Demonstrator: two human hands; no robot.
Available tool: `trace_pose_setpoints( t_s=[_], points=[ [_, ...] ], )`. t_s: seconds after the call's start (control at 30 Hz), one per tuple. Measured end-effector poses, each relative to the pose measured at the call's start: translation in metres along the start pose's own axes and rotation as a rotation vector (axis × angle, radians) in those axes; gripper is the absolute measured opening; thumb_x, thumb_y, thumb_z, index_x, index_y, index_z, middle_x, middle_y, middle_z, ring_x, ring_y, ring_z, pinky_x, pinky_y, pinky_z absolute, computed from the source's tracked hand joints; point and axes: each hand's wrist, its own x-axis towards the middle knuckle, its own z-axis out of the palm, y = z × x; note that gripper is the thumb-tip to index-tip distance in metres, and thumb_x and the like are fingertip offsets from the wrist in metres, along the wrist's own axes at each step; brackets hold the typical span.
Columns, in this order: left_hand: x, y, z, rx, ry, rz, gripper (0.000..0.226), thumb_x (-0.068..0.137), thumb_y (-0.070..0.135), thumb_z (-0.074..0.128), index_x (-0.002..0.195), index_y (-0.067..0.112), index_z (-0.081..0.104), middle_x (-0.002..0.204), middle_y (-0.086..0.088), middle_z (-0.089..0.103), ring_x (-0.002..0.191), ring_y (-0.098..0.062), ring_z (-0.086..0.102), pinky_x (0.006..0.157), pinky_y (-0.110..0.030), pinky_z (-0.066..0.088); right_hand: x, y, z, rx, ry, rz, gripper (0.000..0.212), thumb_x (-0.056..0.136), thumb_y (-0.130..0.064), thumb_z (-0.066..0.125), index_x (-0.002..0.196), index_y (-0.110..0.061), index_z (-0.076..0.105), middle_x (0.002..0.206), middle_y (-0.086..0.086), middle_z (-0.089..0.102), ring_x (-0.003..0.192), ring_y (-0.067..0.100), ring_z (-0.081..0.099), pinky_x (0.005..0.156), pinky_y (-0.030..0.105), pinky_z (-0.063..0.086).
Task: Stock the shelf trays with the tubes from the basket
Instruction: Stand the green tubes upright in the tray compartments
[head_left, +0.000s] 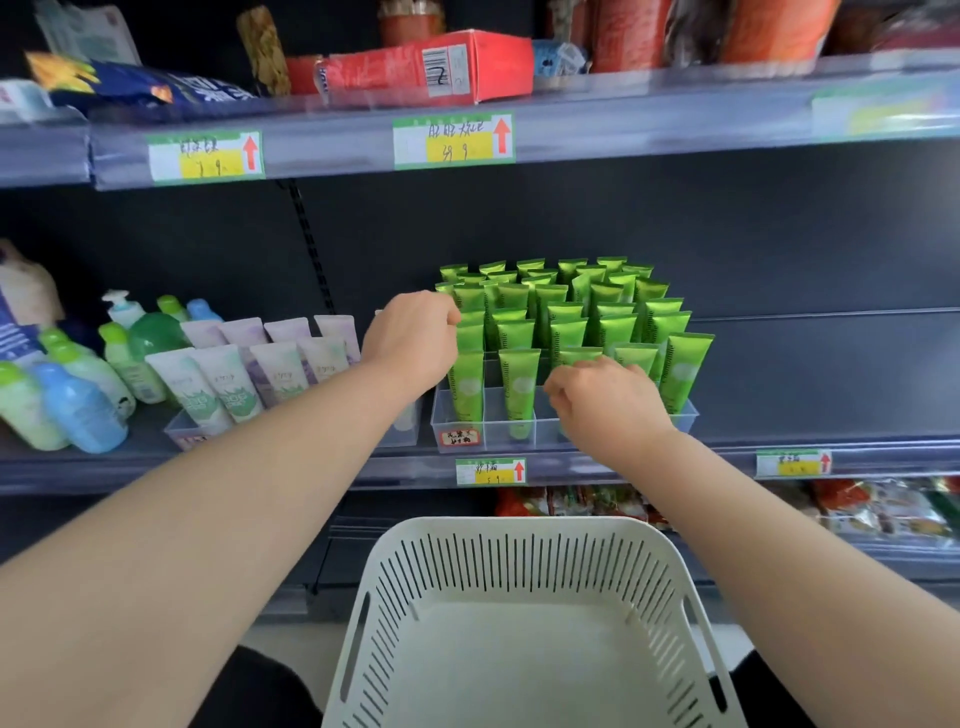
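Several rows of green tubes (566, 312) stand upright in a clear divided tray (496, 428) on the middle shelf. My left hand (410, 338) is at the tray's left side, fingers curled against a green tube in the left column. My right hand (605, 397) is at the front row, fingers pinched on the top of a green tube (576, 357) that it partly hides. Below, the white slotted basket (524, 566) holds no tubes that I can see.
A second clear tray of pale lilac and white tubes (244, 374) stands to the left, with green and blue bottles (78, 405) beyond it. The upper shelf carries a red box (415, 67). Snack packets (872, 506) fill the lower shelf.
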Motion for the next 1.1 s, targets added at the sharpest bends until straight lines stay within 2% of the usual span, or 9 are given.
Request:
trace_pose_setpoints(
  t_s=[0.2, 0.37, 0.53, 0.67, 0.77, 0.83, 0.9, 1.0, 1.1],
  points=[
    [-0.035, -0.008, 0.006, 0.01, -0.043, -0.055, 0.029, 0.093, 0.008, 0.048, 0.11, 0.02, 0.068, 0.112, 0.0, 0.068, 0.101, -0.024, 0.06, 0.074, -0.031, 0.047, -0.022, 0.007, 0.017, -0.055, -0.092, 0.03, 0.032, 0.096, -0.028, 0.046, 0.126, -0.021, 0.052, 0.118, 0.001, 0.058, 0.112, 0.025, 0.048, 0.085, 0.039, 0.041],
    [-0.055, -0.013, 0.023, 0.078, -0.207, -0.14, 0.027, 0.088, 0.003, 0.053, 0.105, 0.014, 0.07, 0.111, -0.005, 0.067, 0.1, -0.029, 0.06, 0.073, -0.035, 0.048, -0.032, 0.014, 0.034, -0.141, -0.141, 0.054, 0.039, 0.092, -0.022, 0.05, 0.13, -0.019, 0.043, 0.121, 0.001, 0.052, 0.112, 0.024, 0.045, 0.08, 0.036, 0.038],
    [-0.066, -0.011, 0.042, 0.05, -0.342, -0.188, 0.031, 0.092, 0.008, 0.055, 0.123, 0.011, 0.059, 0.122, -0.008, 0.061, 0.107, -0.028, 0.057, 0.074, -0.033, 0.042, -0.036, 0.02, 0.046, -0.15, -0.136, 0.052, 0.055, 0.092, -0.026, 0.052, 0.142, -0.02, 0.03, 0.133, 0.0, 0.043, 0.12, 0.024, 0.041, 0.09, 0.038, 0.038],
    [-0.068, -0.008, 0.054, 0.069, -0.379, -0.234, 0.032, 0.093, 0.009, 0.053, 0.125, 0.009, 0.053, 0.123, -0.011, 0.058, 0.108, -0.03, 0.056, 0.071, -0.035, 0.04, -0.038, 0.025, 0.055, -0.118, -0.146, 0.068, 0.059, 0.096, -0.039, 0.043, 0.147, -0.018, 0.022, 0.142, 0.0, 0.037, 0.127, 0.023, 0.036, 0.096, 0.04, 0.035],
    [-0.066, -0.006, 0.061, 0.05, -0.414, -0.249, 0.034, 0.094, 0.01, 0.051, 0.128, 0.007, 0.05, 0.124, -0.013, 0.057, 0.108, -0.031, 0.056, 0.074, -0.037, 0.044, -0.038, 0.028, 0.061, -0.077, -0.156, 0.091, 0.061, 0.096, -0.047, 0.039, 0.148, -0.018, 0.024, 0.144, -0.001, 0.035, 0.131, 0.022, 0.033, 0.098, 0.041, 0.034],
    [-0.067, -0.005, 0.066, 0.03, -0.416, -0.256, 0.033, 0.094, 0.011, 0.052, 0.127, 0.005, 0.05, 0.121, -0.014, 0.058, 0.1, -0.029, 0.055, 0.076, -0.038, 0.044, -0.039, 0.031, 0.064, -0.062, -0.151, 0.102, 0.061, 0.096, -0.049, 0.038, 0.147, -0.018, 0.025, 0.145, -0.002, 0.034, 0.132, 0.021, 0.031, 0.098, 0.042, 0.034],
    [-0.067, -0.004, 0.07, 0.022, -0.402, -0.267, 0.024, 0.093, 0.01, 0.053, 0.118, 0.007, 0.051, 0.114, -0.014, 0.058, 0.089, -0.026, 0.049, 0.072, -0.037, 0.042, -0.04, 0.033, 0.066, -0.051, -0.141, 0.112, 0.062, 0.095, -0.051, 0.038, 0.146, -0.018, 0.026, 0.147, -0.002, 0.032, 0.134, 0.021, 0.029, 0.099, 0.041, 0.033],
    [-0.067, -0.002, 0.072, 0.026, -0.377, -0.302, 0.011, 0.092, 0.009, 0.055, 0.098, 0.011, 0.045, 0.108, -0.012, 0.057, 0.084, -0.025, 0.046, 0.069, -0.036, 0.039, -0.04, 0.035, 0.068, -0.048, -0.132, 0.111, 0.06, 0.095, -0.052, 0.037, 0.143, -0.018, 0.03, 0.145, -0.002, 0.034, 0.133, 0.02, 0.031, 0.099, 0.041, 0.034],
    [-0.066, 0.0, 0.073, 0.01, -0.368, -0.336, 0.017, 0.092, 0.009, 0.055, 0.107, 0.009, 0.05, 0.11, -0.012, 0.057, 0.085, -0.024, 0.046, 0.068, -0.036, 0.039, -0.039, 0.036, 0.069, -0.041, -0.124, 0.107, 0.058, 0.094, -0.053, 0.038, 0.141, -0.018, 0.033, 0.141, -0.002, 0.037, 0.131, 0.02, 0.033, 0.098, 0.041, 0.035]
  ],
)
